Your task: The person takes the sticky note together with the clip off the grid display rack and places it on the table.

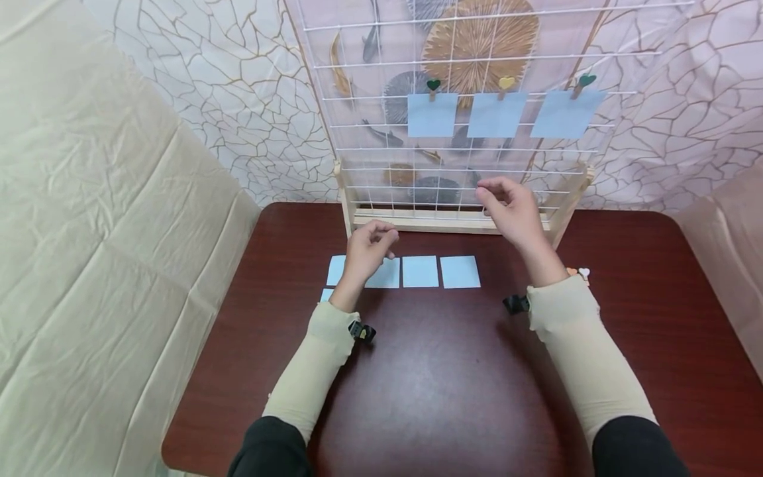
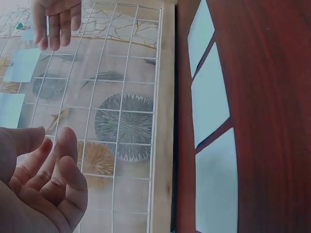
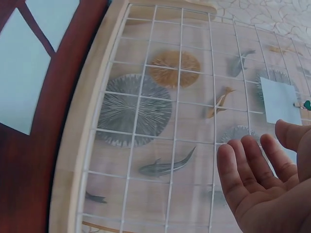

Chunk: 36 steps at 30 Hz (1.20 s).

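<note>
My left hand (image 1: 366,255) hovers over the row of pale blue paper squares on the table, fingers loosely bent and holding nothing. In the left wrist view, its thumb and fingertips stand apart. My right hand (image 1: 515,215) is raised before the lower right of a white wire grid (image 1: 381,149), also with nothing in it; its fingers look relaxed in the right wrist view. Higher on the grid hang three blue squares, left (image 1: 432,118), middle (image 1: 497,118) and right (image 1: 566,116). Heart-topped clothespins hold them: a green one (image 1: 433,86), a yellow one (image 1: 507,83) and another green one (image 1: 587,80).
The grid stands in a wooden frame (image 1: 429,222) at the back of the dark red table (image 1: 429,371). Several blue squares lie before it, one of them (image 1: 420,271) near the middle. Orange and white heart pieces (image 1: 583,272) show partly behind the right forearm.
</note>
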### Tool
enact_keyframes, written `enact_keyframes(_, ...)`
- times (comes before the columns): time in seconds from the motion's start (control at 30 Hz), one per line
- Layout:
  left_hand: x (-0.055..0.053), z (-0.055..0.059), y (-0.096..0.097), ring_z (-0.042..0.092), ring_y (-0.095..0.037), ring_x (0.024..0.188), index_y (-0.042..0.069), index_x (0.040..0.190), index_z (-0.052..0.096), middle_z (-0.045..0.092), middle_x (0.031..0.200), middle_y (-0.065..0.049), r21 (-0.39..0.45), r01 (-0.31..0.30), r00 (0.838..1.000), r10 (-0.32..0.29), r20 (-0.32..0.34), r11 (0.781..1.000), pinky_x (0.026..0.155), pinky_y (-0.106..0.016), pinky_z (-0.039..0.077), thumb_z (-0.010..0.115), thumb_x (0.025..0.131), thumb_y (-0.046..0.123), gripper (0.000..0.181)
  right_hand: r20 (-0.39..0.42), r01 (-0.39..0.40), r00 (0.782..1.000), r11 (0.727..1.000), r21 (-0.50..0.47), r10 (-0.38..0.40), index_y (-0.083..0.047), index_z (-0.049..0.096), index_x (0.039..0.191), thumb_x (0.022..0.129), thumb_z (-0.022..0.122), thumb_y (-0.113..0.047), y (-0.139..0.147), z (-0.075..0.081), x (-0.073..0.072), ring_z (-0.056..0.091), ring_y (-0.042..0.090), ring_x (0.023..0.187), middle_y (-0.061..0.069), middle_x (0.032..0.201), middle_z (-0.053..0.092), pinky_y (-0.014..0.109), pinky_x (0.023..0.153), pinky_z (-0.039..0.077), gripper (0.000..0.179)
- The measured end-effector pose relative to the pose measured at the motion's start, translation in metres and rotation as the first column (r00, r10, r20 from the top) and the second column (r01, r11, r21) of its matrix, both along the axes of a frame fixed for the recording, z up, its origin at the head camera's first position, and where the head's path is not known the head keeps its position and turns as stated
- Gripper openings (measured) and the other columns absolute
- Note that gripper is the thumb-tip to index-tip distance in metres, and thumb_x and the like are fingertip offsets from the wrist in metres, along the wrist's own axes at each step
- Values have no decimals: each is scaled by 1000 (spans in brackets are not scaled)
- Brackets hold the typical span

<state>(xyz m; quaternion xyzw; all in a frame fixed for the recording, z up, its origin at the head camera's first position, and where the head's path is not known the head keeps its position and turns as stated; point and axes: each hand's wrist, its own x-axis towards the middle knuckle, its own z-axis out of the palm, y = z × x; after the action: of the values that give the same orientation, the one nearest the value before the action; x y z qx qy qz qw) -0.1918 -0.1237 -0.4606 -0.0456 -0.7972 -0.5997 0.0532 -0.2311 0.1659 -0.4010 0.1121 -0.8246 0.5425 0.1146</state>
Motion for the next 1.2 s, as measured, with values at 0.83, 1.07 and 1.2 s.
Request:
enact_keyframes(0.83,-33,37,17,72,-43,69,0,122,72,76,107,-21,61,-9,999,12,-53,998,59,-31,55,65,106,17,25,-115,-27,993,999,41,32,-1,72,124,106,66,-25,-31,44,-26,64,15,104,14,117,73,26,86,48,31)
enact_keyframes(1.07,-42,48,19,70,-26,60,-4,125,69,73,115,-26,123,-19,996,30,-89,992,66,-40,62,64,105,12,26,-153,-31,987,998,59,40,1,72,125,107,64,-23,-37,60,-32,65,19,108,15,120,73,29,91,48,31)
enact_keyframes(1.2,-45,58,20,70,-21,60,-5,130,67,71,120,-27,167,4,995,13,-103,986,58,-26,56,64,106,11,29,-154,-36,987,998,54,44,0,72,126,106,65,-22,-41,69,-34,66,17,109,14,122,73,28,91,49,30)
